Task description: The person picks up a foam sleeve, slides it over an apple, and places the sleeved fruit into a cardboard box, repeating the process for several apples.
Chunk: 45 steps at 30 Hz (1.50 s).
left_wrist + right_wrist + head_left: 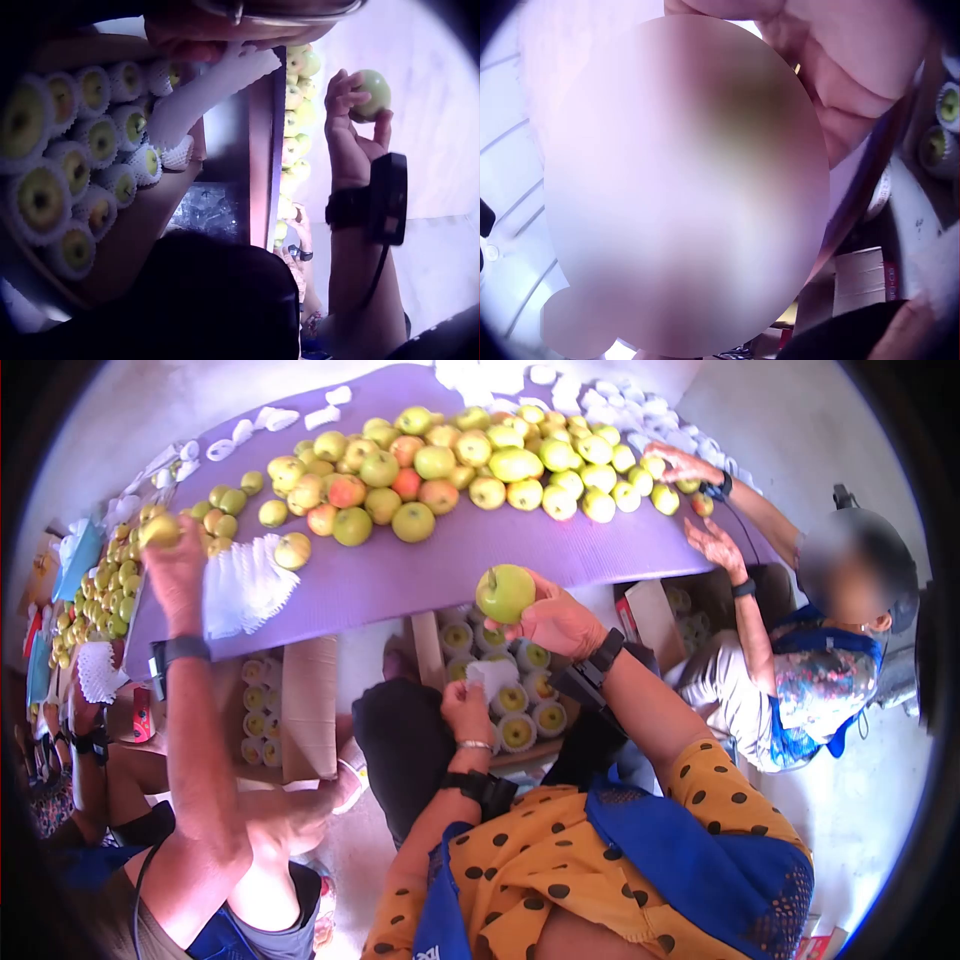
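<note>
My right hand (556,623) grips a green apple (505,592) and holds it up just below the edge of the purple table (400,575). The left wrist view shows the same apple (371,93) held in that hand's fingertips (343,90). My left hand (468,707) pinches a white foam net sleeve (492,674) above an open box of net-wrapped apples (516,705). That sleeve (202,97) hangs from the left hand (225,34) over the box's rows (75,150). The right wrist view is mostly a blur, with part of the right hand (855,60) at the top.
A heap of green and reddish apples (440,460) covers the purple table, beside a stack of white foam nets (245,585). Another person's hand (172,555) lifts an apple at the left. A third person (800,650) reaches for the heap from the right. A second box (265,705) stands at the left.
</note>
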Each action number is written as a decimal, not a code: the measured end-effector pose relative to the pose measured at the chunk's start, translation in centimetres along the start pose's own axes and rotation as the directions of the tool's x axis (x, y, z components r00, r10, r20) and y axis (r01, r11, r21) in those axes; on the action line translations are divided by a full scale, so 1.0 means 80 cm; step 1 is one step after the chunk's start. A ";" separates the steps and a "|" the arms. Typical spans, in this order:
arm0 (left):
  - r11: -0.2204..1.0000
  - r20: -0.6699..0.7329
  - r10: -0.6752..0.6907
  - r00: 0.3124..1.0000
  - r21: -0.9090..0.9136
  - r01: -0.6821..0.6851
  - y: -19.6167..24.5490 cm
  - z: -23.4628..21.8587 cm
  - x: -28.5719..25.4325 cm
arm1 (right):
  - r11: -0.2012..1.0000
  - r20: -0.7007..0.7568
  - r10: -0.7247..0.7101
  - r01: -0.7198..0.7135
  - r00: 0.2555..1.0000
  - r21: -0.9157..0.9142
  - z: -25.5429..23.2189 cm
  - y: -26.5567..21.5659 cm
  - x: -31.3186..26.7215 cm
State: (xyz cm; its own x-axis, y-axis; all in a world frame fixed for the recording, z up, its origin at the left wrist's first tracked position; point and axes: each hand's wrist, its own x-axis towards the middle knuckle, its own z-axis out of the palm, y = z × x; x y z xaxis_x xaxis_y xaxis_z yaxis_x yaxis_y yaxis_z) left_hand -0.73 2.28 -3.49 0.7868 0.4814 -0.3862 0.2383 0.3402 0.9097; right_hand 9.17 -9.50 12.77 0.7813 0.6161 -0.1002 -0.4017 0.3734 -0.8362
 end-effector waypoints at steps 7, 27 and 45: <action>0.989 -0.030 0.048 0.998 0.143 -0.044 -0.006 0.003 -0.003 | 0.979 -0.020 0.126 -0.121 0.992 0.166 -0.055 0.078 -0.090; 0.996 0.274 -0.081 0.958 0.063 0.066 0.017 0.003 -0.025 | 0.979 -0.205 0.194 -0.174 0.959 0.110 -0.074 0.138 -0.106; 0.999 0.113 -0.054 0.992 0.005 0.053 0.003 -0.001 -0.021 | 0.628 -0.417 -0.029 -0.308 0.908 -0.714 -0.060 0.146 -0.097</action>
State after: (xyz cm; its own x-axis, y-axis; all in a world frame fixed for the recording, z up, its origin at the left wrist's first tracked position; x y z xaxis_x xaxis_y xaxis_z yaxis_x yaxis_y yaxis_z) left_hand -2.03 1.60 -2.67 0.8324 0.3678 -0.4145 0.2826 0.3617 0.8884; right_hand 0.71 -13.28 1.22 0.9208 0.2593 -0.2915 -0.1518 -0.4504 -0.8798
